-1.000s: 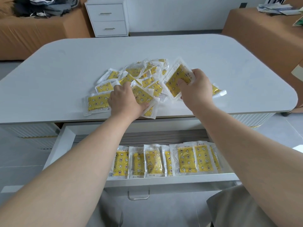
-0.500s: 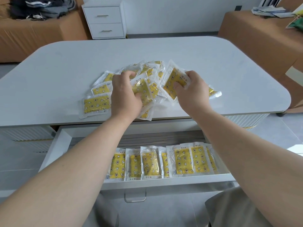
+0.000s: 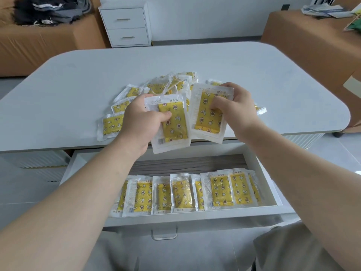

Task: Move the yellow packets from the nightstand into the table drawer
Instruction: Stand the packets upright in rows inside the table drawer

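Holding one yellow packet each, the left hand [image 3: 139, 124] and right hand [image 3: 237, 108] hover above the table [image 3: 273, 79]. A row of packets [image 3: 187, 192] already fills the drawer [image 3: 195, 217]; a pile [image 3: 156, 89] remains.

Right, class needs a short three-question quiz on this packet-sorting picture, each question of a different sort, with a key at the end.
1. True or false: the drawer under the table is shut.
2. Multiple choice: what does the left hand hold? A) a yellow packet B) a pen C) nothing
3. Fill in: the packets already stored stand in a ___ along the drawer's front edge.

Key
1. False: it is pulled open, with a row of packets inside.
2. A. The right hand holds another packet, and a loose pile lies on the table behind both.
3. row
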Action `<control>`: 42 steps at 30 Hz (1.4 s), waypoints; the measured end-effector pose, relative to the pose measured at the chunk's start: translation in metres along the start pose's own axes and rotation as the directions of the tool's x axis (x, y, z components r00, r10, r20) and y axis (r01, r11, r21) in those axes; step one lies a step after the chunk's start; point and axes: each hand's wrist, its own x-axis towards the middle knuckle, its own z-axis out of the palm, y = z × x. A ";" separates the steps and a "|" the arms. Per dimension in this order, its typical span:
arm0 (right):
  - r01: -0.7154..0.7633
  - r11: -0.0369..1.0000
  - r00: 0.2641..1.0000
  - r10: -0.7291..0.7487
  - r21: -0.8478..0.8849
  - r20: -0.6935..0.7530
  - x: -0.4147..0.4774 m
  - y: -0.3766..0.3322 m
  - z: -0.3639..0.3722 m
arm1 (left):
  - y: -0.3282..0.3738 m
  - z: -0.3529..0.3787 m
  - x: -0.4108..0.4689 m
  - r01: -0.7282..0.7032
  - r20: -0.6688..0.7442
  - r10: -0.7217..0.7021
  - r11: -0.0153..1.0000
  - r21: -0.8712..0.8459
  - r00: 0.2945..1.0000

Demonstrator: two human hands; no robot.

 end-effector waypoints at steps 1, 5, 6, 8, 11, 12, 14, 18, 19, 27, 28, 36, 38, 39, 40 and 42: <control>-0.022 1.000 0.998 0.022 0.002 0.055 0.000 0.001 -0.002 | -0.001 -0.003 -0.004 0.010 0.037 -0.010 1.000 0.016 0.999; -0.179 0.959 0.881 0.256 -0.219 0.398 -0.001 0.016 -0.009 | -0.006 -0.015 -0.018 0.069 0.170 -0.090 0.989 0.129 0.981; -0.183 0.925 0.814 0.333 -0.334 0.476 -0.004 0.019 -0.010 | -0.009 -0.018 -0.020 0.091 0.188 -0.121 0.983 0.161 0.975; -0.116 0.826 0.660 0.480 -0.552 0.579 -0.011 0.027 -0.012 | -0.016 -0.023 -0.023 0.131 0.215 -0.182 0.964 0.231 0.960; 0.091 0.637 0.581 0.590 -0.765 0.561 -0.024 0.047 -0.008 | -0.027 -0.028 -0.028 0.194 0.236 -0.268 0.936 0.295 0.934; 0.141 0.585 0.588 0.600 -0.799 0.543 -0.027 0.054 -0.005 | -0.031 -0.029 -0.030 0.207 0.252 -0.288 0.929 0.306 0.924; 0.166 0.539 0.593 0.614 -0.826 0.520 -0.033 0.065 0.003 | -0.039 -0.029 -0.032 0.229 0.272 -0.325 0.915 0.332 0.906; 0.238 0.447 0.607 0.624 -0.862 0.492 -0.042 0.077 0.017 | -0.057 -0.024 -0.031 0.279 0.247 -0.382 0.888 0.367 0.891; 0.265 0.417 0.613 0.624 -0.870 0.485 -0.043 0.080 0.019 | -0.061 -0.022 -0.032 0.294 0.244 -0.399 0.879 0.374 0.884; 0.405 0.209 0.699 0.556 -0.890 0.449 -0.056 0.110 0.031 | -0.094 0.000 -0.031 0.432 0.211 -0.527 0.823 0.370 0.823; 0.408 0.201 0.707 0.547 -0.891 0.448 -0.057 0.111 0.031 | -0.097 0.003 -0.030 0.449 0.202 -0.542 0.814 0.369 0.816; 0.440 0.143 0.725 0.527 -0.887 0.444 -0.052 0.104 0.025 | -0.111 0.013 -0.026 0.551 0.169 -0.651 0.731 0.403 0.740; 0.440 0.158 0.708 0.545 -0.884 0.450 -0.051 0.099 0.023 | -0.114 0.016 -0.027 0.576 0.168 -0.682 0.704 0.416 0.712; 0.444 0.169 0.695 0.555 -0.880 0.457 -0.051 0.097 0.022 | -0.116 0.017 -0.027 0.590 0.167 -0.696 0.692 0.416 0.699; 0.453 0.175 0.683 0.562 -0.874 0.466 -0.051 0.096 0.021 | -0.116 0.020 -0.027 0.602 0.167 -0.707 0.683 0.413 0.687; 0.482 0.170 0.667 0.565 -0.860 0.485 -0.051 0.094 0.020 | -0.117 0.025 -0.025 0.610 0.178 -0.718 0.675 0.414 0.673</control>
